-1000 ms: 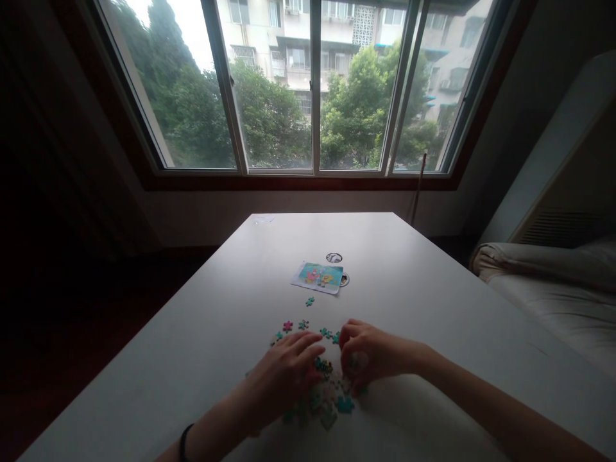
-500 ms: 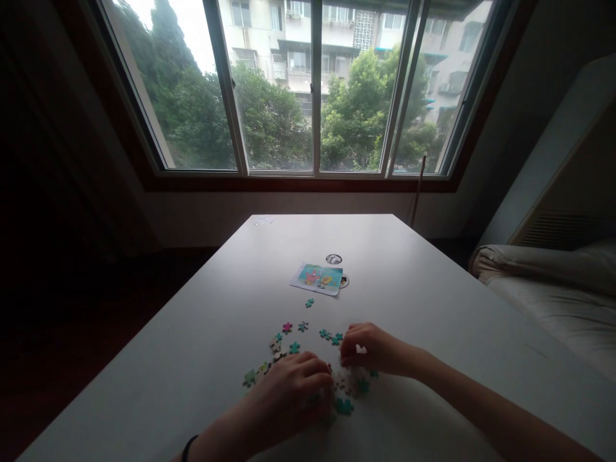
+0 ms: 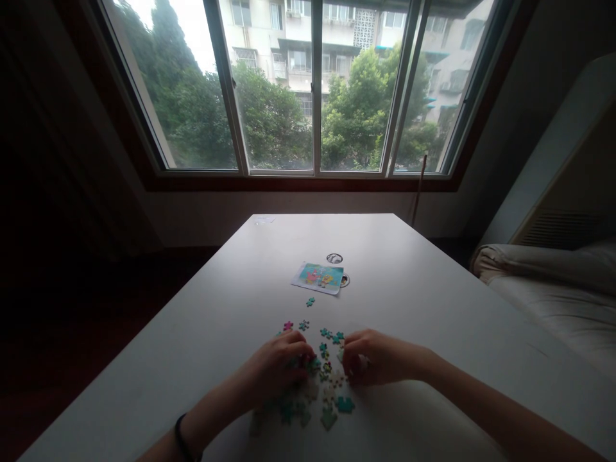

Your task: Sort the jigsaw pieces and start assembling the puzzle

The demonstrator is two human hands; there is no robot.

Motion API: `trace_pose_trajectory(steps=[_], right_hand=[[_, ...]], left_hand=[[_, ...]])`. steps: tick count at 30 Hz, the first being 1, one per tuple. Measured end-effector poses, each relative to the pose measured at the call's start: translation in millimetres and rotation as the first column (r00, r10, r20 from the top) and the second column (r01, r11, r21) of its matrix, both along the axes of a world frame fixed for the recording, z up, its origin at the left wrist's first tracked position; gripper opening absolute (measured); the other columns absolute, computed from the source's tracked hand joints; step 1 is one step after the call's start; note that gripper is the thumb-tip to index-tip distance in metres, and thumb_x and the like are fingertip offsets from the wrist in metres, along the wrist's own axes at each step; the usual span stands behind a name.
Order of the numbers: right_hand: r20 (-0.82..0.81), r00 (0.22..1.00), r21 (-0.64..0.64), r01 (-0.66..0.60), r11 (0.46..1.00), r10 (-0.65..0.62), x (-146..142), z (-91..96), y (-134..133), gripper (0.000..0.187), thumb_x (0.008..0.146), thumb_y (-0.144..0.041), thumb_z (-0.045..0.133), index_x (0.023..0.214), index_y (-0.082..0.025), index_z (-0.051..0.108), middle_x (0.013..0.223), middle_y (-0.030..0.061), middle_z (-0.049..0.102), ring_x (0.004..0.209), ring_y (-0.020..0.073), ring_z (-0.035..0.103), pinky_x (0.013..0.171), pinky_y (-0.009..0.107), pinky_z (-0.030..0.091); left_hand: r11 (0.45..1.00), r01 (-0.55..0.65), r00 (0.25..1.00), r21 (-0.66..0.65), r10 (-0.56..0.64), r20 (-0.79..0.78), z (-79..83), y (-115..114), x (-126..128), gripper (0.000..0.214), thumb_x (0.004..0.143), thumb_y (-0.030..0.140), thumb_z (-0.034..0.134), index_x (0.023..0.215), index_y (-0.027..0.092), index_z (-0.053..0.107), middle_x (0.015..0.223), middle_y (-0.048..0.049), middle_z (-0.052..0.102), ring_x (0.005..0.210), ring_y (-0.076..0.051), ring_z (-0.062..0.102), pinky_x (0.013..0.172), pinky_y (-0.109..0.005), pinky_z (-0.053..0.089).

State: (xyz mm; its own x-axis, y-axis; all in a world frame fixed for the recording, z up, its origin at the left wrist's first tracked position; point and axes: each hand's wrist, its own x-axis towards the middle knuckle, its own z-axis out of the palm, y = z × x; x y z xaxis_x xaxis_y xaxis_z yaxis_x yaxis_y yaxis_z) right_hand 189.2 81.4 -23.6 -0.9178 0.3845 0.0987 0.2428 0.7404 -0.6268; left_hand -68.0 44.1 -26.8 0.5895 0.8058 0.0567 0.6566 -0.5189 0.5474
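Observation:
Jigsaw puzzle pieces in teal, pale and mixed colours lie scattered on the white table (image 3: 202, 333) between my hands. My left hand (image 3: 279, 360) is over the left part of the pile, fingers curled down and closed among the pieces; what they grip is hidden. Facing it, my right hand (image 3: 373, 356) touches the pile's right edge with its fingers bent inward and closed, their tips out of sight. A teal piece (image 3: 345, 404) lies nearest me. Beyond my left hand are a magenta piece (image 3: 288, 326) and a speckled piece (image 3: 304, 325).
Past the pieces lies a colourful cartoon picture sheet (image 3: 320, 277), partly over a round sticker (image 3: 345, 280). Another round sticker (image 3: 334, 258) is behind it. A light-covered couch (image 3: 558, 295) stands to the right, and a window (image 3: 312, 90) is ahead.
My left hand has moved slightly left and away from me, uncovering pieces in the middle and near side. My right hand has shifted a little toward me.

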Motion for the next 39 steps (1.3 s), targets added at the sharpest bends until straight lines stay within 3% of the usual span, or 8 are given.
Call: trace_pose_trajectory(steps=[4,8,11,16,29,33,37,39], right_hand=[[-0.034,0.998,-0.006,0.056,0.998,-0.056,-0.3,-0.4,2.0,0.016,0.070,-0.003,0.056,0.080,-0.014,0.059,0.078,0.0009,0.053,0.063,0.0072,0.050,0.057,0.015,0.041],[-0.051,0.989,0.090,0.145,0.985,-0.140,-1.1,0.6,2.2,0.012,0.071,-0.004,0.057,0.078,-0.014,0.058,0.082,0.0019,0.054,0.066,0.0079,0.050,0.060,0.016,0.041],[-0.047,0.989,0.102,0.145,0.984,-0.141,-1.3,1.9,1.3,0.006,0.074,-0.010,0.059,0.078,-0.015,0.058,0.083,0.0024,0.055,0.067,0.0087,0.052,0.061,0.017,0.042],[-0.081,0.987,0.108,0.149,0.983,-0.141,-1.1,7.4,0.0,0.003,0.080,-0.017,0.057,0.081,-0.015,0.058,0.084,0.0036,0.057,0.069,0.0098,0.053,0.063,0.018,0.042],[-0.035,0.987,0.140,0.163,0.977,-0.159,0.4,10.3,0.0,0.007,0.083,-0.019,0.053,0.084,-0.015,0.058,0.081,0.0035,0.056,0.067,0.0099,0.052,0.062,0.019,0.041],[0.063,0.989,0.105,0.126,0.987,-0.133,10.2,18.4,4.6,0.016,0.078,-0.028,0.062,0.087,-0.016,0.059,0.086,0.0029,0.056,0.070,0.0107,0.052,0.062,0.019,0.041],[0.210,0.968,0.054,0.126,0.990,-0.135,23.8,19.6,12.2,0.041,0.058,-0.039,0.078,0.085,-0.016,0.058,0.084,0.0008,0.056,0.065,0.0108,0.050,0.055,0.019,0.040],[0.236,0.960,0.006,0.154,0.988,-0.151,27.8,15.9,16.0,0.043,0.057,-0.037,0.079,0.088,-0.016,0.058,0.081,-0.0001,0.056,0.061,0.0093,0.050,0.052,0.018,0.039]], left_hand=[[0.996,-0.058,0.985,-0.072,0.068,0.156,-5.4,8.2,-8.9,0.023,0.069,0.010,0.063,0.090,0.019,0.061,0.080,0.0004,0.056,0.072,-0.013,0.053,0.068,-0.022,0.043],[0.950,-0.121,0.924,-0.287,0.213,0.318,-11.5,16.4,-19.6,0.022,0.071,0.016,0.062,0.092,0.016,0.060,0.069,0.0023,0.056,0.064,-0.012,0.051,0.059,-0.021,0.043],[0.902,-0.102,0.862,-0.419,0.291,0.416,-17.6,23.3,-27.7,0.024,0.072,0.025,0.064,0.093,0.014,0.060,0.074,-0.0009,0.061,0.070,-0.015,0.056,0.065,-0.025,0.045],[0.874,-0.075,0.816,-0.481,0.331,0.473,-20.1,29.8,-33.5,0.032,0.070,0.034,0.065,0.094,0.013,0.061,0.092,-0.0068,0.066,0.086,-0.020,0.059,0.081,-0.031,0.045],[0.939,-0.305,0.929,-0.157,0.330,0.169,-7.2,26.0,-33.2,0.023,0.083,0.036,0.047,0.089,0.017,0.057,0.078,-0.0023,0.063,0.068,-0.016,0.054,0.065,-0.025,0.042],[0.955,-0.296,0.950,-0.034,0.297,0.090,7.2,25.8,-47.6,0.027,0.078,0.032,0.054,0.101,0.019,0.054,0.101,-0.0055,0.057,0.087,-0.019,0.053,0.076,-0.028,0.042],[0.964,-0.186,0.979,-0.188,0.166,-0.120,21.2,20.5,-65.4,0.043,0.060,0.035,0.072,0.095,0.018,0.054,0.094,-0.0030,0.055,0.084,-0.019,0.052,0.072,-0.027,0.043],[0.957,-0.163,0.973,-0.241,0.115,-0.198,24.4,16.7,-68.9,0.046,0.052,0.032,0.076,0.091,0.019,0.055,0.087,-0.0005,0.055,0.080,-0.018,0.052,0.068,-0.025,0.042]])
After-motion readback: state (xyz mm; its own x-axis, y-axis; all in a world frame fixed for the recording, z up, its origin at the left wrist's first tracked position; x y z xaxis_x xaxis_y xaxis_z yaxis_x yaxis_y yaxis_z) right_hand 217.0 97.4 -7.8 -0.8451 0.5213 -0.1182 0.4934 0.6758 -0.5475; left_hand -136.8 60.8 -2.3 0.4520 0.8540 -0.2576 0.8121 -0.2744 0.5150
